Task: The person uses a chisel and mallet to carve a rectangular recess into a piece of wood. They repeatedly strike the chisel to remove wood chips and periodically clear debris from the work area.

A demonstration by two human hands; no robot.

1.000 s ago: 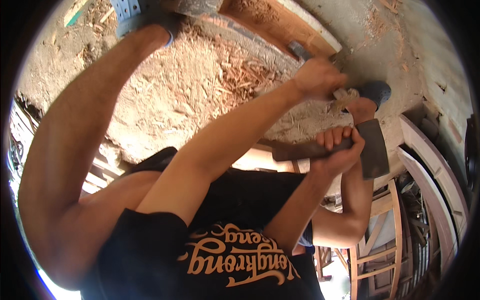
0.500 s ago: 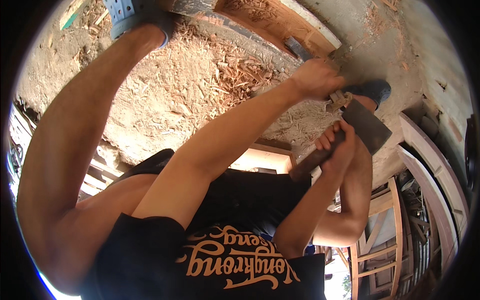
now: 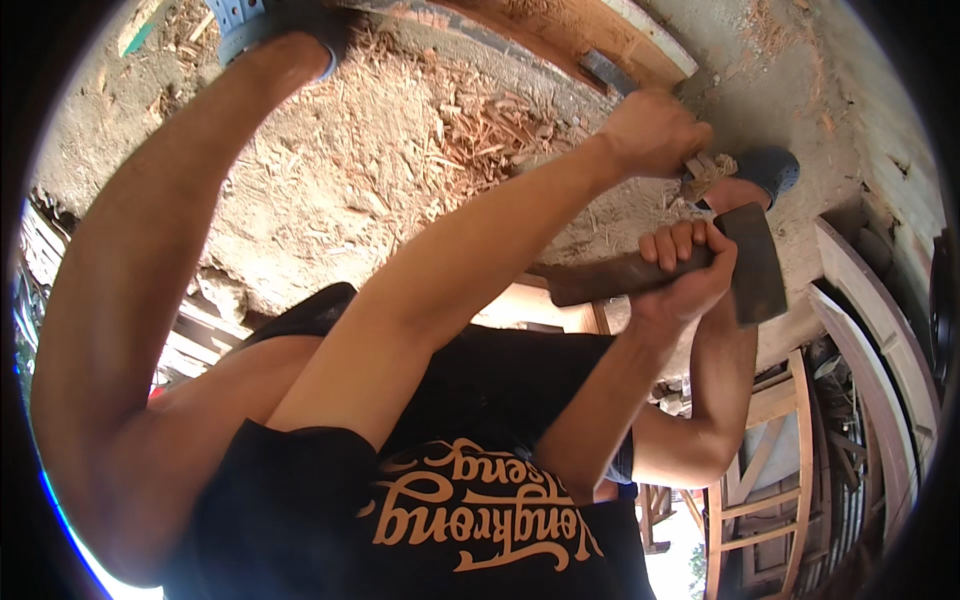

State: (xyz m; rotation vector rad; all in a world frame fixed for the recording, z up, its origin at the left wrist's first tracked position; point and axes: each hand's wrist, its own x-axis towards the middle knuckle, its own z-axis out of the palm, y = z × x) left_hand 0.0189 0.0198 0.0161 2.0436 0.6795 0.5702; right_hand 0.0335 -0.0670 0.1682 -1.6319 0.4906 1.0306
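My left hand (image 3: 655,132) is closed round a chisel; its flat dark blade (image 3: 606,72) reaches a reddish timber piece (image 3: 540,32) at the top of the view. The chisel's frayed, bound handle end (image 3: 712,178) sticks out below the fist. Lower down, my right hand (image 3: 692,268) is wrapped round the handle of a dark mallet (image 3: 757,265). The mallet's blocky head stands a little apart from the chisel's end, with its handle pointing left.
Wood chips (image 3: 490,140) lie scattered over the dirt floor. My legs spread to either side, with a blue clog (image 3: 265,30) at upper left and another (image 3: 775,172) at right. Wooden frames (image 3: 760,500) and curved-looking boards (image 3: 875,340) lean along the right.
My left hand and the chisel have shifted slightly right and up. The mallet has turned so its handle lies more level, and its head has moved farther from the chisel's end.
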